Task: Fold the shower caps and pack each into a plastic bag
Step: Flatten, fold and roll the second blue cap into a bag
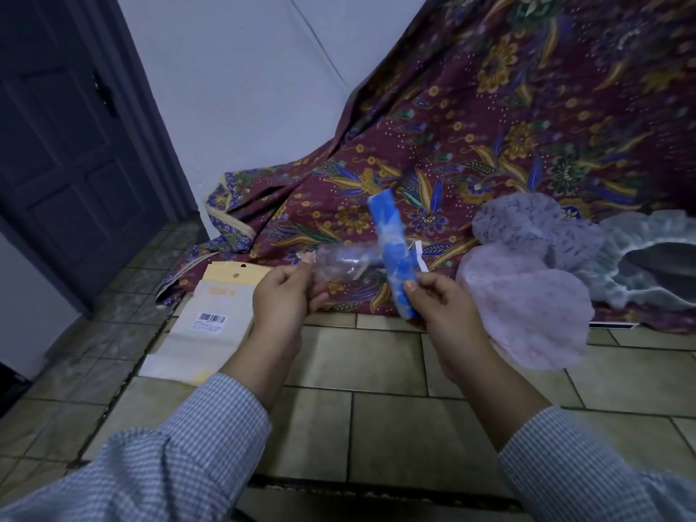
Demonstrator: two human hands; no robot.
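Observation:
A folded blue-and-white shower cap [391, 250] stands upright as a narrow roll, pinched near its lower end by my right hand [440, 307]. My left hand [286, 295] pinches a clear plastic bag [341, 263] that stretches sideways to the roll. A small white strip [418, 256] sticks out beside the roll. On the right lie loose caps: a pink one [527, 314], a lilac one [527, 227] and a grey one [647, 265].
A patterned maroon cloth [508, 126] covers the floor and rises behind. Flat yellow-and-white packets with a barcode [214, 314] lie on the tiled floor [376, 371] to the left. A dark door [67, 145] stands at the far left.

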